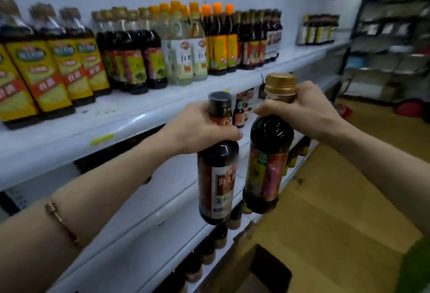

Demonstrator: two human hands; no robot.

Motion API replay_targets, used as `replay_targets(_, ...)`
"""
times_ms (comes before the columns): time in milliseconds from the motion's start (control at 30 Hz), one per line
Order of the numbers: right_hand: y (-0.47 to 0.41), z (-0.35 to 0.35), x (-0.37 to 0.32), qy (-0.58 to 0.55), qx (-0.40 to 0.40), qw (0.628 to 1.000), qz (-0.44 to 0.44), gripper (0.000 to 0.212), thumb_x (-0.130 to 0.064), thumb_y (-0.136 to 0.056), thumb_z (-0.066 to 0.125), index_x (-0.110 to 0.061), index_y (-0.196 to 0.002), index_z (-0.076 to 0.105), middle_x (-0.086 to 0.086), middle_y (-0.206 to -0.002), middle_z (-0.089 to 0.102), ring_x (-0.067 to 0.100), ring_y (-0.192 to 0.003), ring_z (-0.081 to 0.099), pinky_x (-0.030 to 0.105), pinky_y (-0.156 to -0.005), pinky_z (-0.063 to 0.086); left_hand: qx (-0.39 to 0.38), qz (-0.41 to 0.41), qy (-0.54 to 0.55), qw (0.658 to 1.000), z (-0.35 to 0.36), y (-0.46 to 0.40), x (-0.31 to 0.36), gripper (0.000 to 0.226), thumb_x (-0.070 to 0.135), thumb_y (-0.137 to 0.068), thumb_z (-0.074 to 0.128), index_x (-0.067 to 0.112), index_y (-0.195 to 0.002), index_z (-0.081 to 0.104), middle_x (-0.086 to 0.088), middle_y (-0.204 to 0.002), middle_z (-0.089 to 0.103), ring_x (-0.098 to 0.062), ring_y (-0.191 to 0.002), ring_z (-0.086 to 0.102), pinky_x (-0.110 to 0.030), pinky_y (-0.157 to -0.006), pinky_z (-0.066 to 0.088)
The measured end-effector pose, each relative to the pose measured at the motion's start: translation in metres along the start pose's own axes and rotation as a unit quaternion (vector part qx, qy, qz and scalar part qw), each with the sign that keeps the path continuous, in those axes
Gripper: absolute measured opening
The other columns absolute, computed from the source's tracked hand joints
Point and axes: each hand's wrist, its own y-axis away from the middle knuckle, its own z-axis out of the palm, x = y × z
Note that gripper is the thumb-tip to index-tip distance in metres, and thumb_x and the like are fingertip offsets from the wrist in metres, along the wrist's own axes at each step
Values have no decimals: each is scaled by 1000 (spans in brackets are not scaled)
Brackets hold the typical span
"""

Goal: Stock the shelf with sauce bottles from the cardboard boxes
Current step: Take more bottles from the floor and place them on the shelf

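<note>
My left hand (200, 127) grips the neck of a dark sauce bottle with a dark cap and a red and white label (217, 176). My right hand (304, 111) grips the neck of a second dark sauce bottle with a gold cap and a red and green label (267, 167). Both bottles hang upright, side by side, in the air in front of the white shelf (139, 115), just below its front edge. A cardboard box (263, 271) stands open on the floor at the bottom.
The top shelf carries rows of sauce bottles (130, 55), with a bare stretch (300, 52) towards its right end before a small bottle group (318, 29). Lower shelves (162, 211) also hold bottles. The wooden floor (337, 199) lies to the right, dark racks (391, 43) beyond.
</note>
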Motion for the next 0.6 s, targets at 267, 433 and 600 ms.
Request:
replay_targets(267, -25, -127, 21, -21, 45, 999, 19, 24, -21, -79, 74, -19, -60, 60, -11, -56, 59, 1, -56, 57, 12, -54, 44, -67, 80, 12, 994, 46, -85, 106, 33, 43, -57, 80, 22, -81, 72, 2, -82, 74, -15, -82, 71, -43, -86, 56)
replay_targets(433, -37, -206, 62, 34, 69, 997, 17, 17, -26, -75, 75, -13, -67, 67, 3, -70, 68, 8, -67, 61, 26, -66, 47, -92, 94, 31, 991, 101, -142, 158, 48, 42, -54, 78, 19, -95, 70, 0, -90, 74, -17, -86, 71, -47, -86, 56)
replay_targets(600, -51, -268, 114, 49, 82, 995, 4, 20, -24, -76, 75, -19, -63, 61, -11, -59, 60, 4, -60, 57, 20, -59, 45, -98, 96, 27, 990, 155, -198, 191, 65, 53, -45, 75, 18, -100, 70, -2, -96, 73, -20, -91, 70, -48, -88, 55)
